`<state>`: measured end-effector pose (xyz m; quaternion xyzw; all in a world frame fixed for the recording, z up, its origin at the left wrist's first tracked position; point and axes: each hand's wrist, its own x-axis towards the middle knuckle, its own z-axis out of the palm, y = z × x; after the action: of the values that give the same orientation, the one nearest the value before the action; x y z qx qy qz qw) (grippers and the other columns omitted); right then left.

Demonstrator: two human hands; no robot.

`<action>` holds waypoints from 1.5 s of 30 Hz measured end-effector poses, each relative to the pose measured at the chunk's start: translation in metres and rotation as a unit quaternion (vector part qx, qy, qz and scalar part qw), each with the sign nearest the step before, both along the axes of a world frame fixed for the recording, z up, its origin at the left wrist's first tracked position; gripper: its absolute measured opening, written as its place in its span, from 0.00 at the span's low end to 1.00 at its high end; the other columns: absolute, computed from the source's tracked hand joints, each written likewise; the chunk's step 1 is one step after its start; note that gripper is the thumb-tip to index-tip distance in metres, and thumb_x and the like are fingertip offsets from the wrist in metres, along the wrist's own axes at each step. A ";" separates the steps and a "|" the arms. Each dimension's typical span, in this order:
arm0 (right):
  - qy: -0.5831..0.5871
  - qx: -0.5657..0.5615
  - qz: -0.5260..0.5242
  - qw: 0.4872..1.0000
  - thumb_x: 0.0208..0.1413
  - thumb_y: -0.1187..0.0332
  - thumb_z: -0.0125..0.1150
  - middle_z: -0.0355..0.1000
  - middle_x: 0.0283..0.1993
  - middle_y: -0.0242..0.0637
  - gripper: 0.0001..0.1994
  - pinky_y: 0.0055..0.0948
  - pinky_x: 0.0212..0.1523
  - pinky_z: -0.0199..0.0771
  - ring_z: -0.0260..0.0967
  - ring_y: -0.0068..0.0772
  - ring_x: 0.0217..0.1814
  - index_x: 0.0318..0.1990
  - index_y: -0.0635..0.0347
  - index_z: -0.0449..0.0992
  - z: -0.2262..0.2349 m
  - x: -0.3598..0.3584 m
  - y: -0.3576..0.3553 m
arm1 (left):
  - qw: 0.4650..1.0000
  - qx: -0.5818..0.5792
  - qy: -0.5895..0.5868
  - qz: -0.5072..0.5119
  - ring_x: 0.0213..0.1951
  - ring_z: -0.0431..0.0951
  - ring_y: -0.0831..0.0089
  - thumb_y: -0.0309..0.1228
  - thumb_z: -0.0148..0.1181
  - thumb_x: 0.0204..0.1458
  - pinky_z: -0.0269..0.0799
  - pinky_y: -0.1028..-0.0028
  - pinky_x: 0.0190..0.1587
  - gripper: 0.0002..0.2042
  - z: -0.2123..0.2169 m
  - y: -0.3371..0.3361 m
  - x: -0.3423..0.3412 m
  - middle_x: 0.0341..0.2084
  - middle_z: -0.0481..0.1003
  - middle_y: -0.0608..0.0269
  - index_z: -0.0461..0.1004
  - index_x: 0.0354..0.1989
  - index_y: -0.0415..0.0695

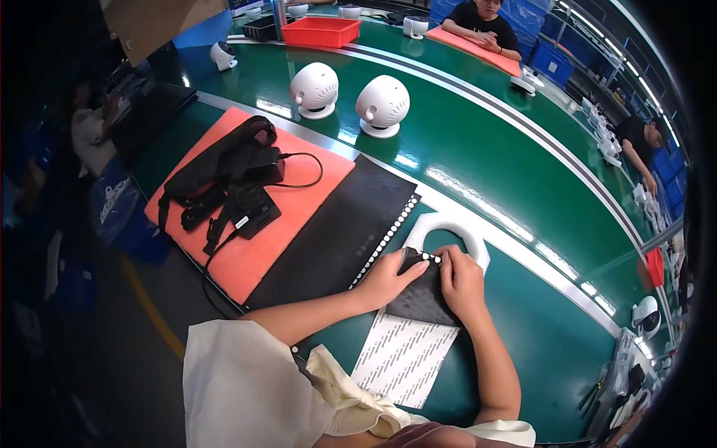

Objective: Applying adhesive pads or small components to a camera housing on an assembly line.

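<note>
My left hand (385, 282) is closed on a black sheet (422, 299), its thumb and fingers pinching the top edge. Small white round pads (426, 257) run along that edge. My right hand (464, 285) is closed as well, its fingertips together at the same edge beside a pad; whether a pad sits between them is hidden. Below the black sheet spreads a white backing (405, 361) with a repeated grey print. Just beyond my hands lies a white ring-shaped piece (478, 243). To the left, a larger black sheet (340, 231) carries a row of white dots on its right edge.
An orange foam mat (246, 276) at left holds a black strap (216, 153) and a cabled black adapter (263, 166). Two white rounded devices (314, 86) (383, 101) stand on the green conveyor (493, 160). A red tray (321, 32) is farther back. Other people sit across and right.
</note>
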<state>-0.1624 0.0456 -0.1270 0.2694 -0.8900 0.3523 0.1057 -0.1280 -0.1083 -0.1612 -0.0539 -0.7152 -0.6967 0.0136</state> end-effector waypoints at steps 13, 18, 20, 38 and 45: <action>-0.019 -0.004 0.003 1.000 0.50 0.75 0.48 0.67 0.20 0.42 0.03 0.36 0.25 0.62 0.64 0.44 0.22 0.30 0.60 0.68 0.002 0.003 -0.002 | 1.000 0.000 0.009 0.008 0.27 0.70 0.82 0.32 0.55 0.49 0.66 0.75 0.31 0.12 0.004 -0.001 0.002 0.23 0.74 0.57 0.69 0.29 0.33; -0.019 0.000 0.004 1.000 0.50 0.74 0.47 0.67 0.20 0.43 0.03 0.36 0.25 0.62 0.64 0.45 0.22 0.30 0.60 0.69 0.003 0.002 -0.001 | 1.000 -0.015 0.016 0.006 0.27 0.70 0.81 0.32 0.55 0.49 0.66 0.75 0.31 0.11 0.000 -0.002 0.002 0.22 0.73 0.57 0.68 0.28 0.33; -0.017 -0.002 0.006 1.000 0.50 0.75 0.47 0.67 0.20 0.43 0.03 0.36 0.25 0.62 0.64 0.45 0.22 0.30 0.60 0.69 0.003 0.002 -0.001 | 1.000 -0.007 0.019 0.010 0.27 0.69 0.81 0.32 0.55 0.49 0.66 0.75 0.30 0.11 0.002 -0.001 0.002 0.21 0.73 0.57 0.68 0.28 0.33; -0.006 -0.014 0.026 1.000 0.49 0.74 0.48 0.67 0.21 0.42 0.03 0.36 0.26 0.63 0.65 0.44 0.23 0.30 0.60 0.68 -0.002 -0.002 0.002 | 1.000 -0.020 -0.014 -0.013 0.30 0.72 0.77 0.30 0.55 0.48 0.67 0.75 0.35 0.12 0.008 -0.004 0.003 0.27 0.73 0.56 0.67 0.33 0.32; 0.001 -0.011 0.027 1.000 0.49 0.74 0.48 0.67 0.21 0.42 0.02 0.37 0.27 0.64 0.65 0.44 0.23 0.30 0.59 0.68 -0.004 -0.003 0.002 | 1.000 -0.016 -0.008 -0.006 0.31 0.72 0.77 0.29 0.55 0.48 0.67 0.75 0.35 0.11 0.005 -0.004 0.002 0.27 0.73 0.57 0.67 0.33 0.32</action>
<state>-0.1652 0.0477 -0.1309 0.2927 -0.8783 0.3648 0.0995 -0.1255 -0.1119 -0.1561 -0.0525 -0.7257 -0.6860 0.0026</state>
